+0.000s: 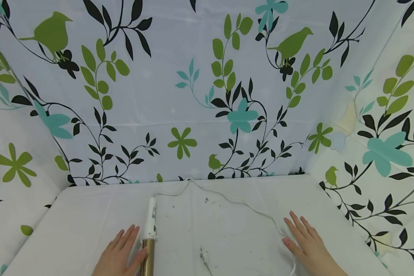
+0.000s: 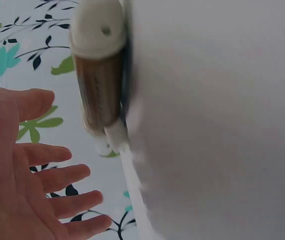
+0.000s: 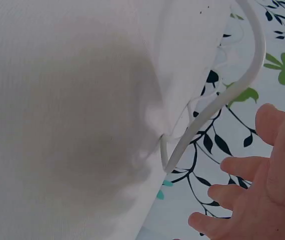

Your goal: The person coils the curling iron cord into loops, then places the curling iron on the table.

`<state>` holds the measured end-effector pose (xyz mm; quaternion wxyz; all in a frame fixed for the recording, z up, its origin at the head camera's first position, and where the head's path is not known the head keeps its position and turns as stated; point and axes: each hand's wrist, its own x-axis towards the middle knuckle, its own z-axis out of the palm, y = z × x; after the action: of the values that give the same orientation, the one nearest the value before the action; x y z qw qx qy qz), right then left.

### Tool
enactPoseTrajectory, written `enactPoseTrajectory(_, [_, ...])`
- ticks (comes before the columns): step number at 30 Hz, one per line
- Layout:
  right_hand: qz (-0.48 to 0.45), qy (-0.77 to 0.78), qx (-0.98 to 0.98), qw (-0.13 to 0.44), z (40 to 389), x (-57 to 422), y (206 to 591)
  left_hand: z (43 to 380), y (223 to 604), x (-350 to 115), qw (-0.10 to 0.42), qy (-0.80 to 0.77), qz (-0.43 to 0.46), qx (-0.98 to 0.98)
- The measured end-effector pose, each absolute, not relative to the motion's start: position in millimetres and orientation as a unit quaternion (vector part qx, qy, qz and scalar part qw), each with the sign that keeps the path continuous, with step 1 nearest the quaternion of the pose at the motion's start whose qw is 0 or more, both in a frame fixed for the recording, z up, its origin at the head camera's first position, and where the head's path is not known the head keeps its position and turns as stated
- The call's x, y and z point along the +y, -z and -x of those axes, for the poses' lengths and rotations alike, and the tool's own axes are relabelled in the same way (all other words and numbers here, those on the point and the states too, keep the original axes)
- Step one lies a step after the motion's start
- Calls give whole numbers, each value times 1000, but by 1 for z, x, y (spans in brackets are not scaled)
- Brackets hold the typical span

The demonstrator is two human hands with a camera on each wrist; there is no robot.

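A hair curling iron (image 1: 151, 220) with a white handle and a gold barrel lies lengthwise on the white table, left of the middle. Just left of it is my left hand (image 1: 119, 251), fingers straight, its thumb over the edge of the barrel in the head view; whether they touch I cannot tell. The left wrist view shows the iron (image 2: 100, 85) blurred beyond that thumb. My right hand (image 1: 307, 243) is at the right, fingers extended, by the white cord (image 1: 241, 201). In the right wrist view the cord (image 3: 212, 107) curves past the fingers. Neither hand holds anything.
The cord's white plug (image 1: 204, 255) lies near the front middle of the white table (image 1: 100, 211). Small dark specks dot the surface. Cloth (image 1: 151, 96) printed with birds and leaves hangs behind the table and at both sides.
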<state>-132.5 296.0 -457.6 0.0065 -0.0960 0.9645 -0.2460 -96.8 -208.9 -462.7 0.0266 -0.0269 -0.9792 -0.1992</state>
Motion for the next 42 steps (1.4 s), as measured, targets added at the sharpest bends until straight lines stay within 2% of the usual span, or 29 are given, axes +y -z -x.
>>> enactPoseTrajectory(5, [107,256,961,5,126,277,469,98,452,-192,5,240,7,-971])
enactPoseTrajectory(10, [133,253,958,-27,123,264,477,101,452,-184,18,247,-7,-969])
enactPoseTrajectory(15, [125,265,956,7,120,253,476,106,456,-182,-22,228,-48,-972])
enactPoseTrajectory(17, [116,277,953,36,120,249,476,107,457,-181,-30,223,-58,-973])
enactPoseTrajectory(21, [116,288,950,43,118,242,477,110,460,-180,-35,224,-67,-972])
enactPoseTrajectory(27, [132,293,947,11,116,237,476,113,461,-176,-94,224,-105,-964])
enactPoseTrajectory(32, [132,278,951,14,117,237,474,111,464,-173,-133,226,-109,-959])
enactPoseTrajectory(42, [132,279,951,14,116,237,466,115,458,-181,-71,259,-46,-962])
